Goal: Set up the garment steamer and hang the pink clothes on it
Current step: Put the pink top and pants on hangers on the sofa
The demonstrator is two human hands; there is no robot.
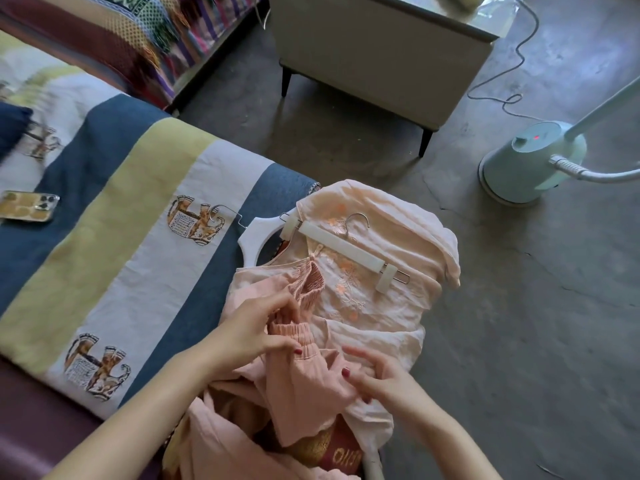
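Pink, crinkled clothes (367, 306) lie heaped at the edge of a striped bedspread (114, 244), the top piece embroidered with small orange flowers. A darker pink piece with a gathered elastic band (294, 336) sits in front. The left hand (256, 327) pinches that band between thumb and fingers; the right hand (384, 375) grasps a fold of the same fabric. A white clip hanger (341, 245) rests on the embroidered piece, and a second white hanger (258, 239) pokes out from under the pile, mostly hidden. The pale green garment steamer (526, 164) stands on the concrete floor (519, 306) well apart, a red light lit; its pole and hose are cut off at the frame edge. A phone (27, 206) lies on the bedspread.
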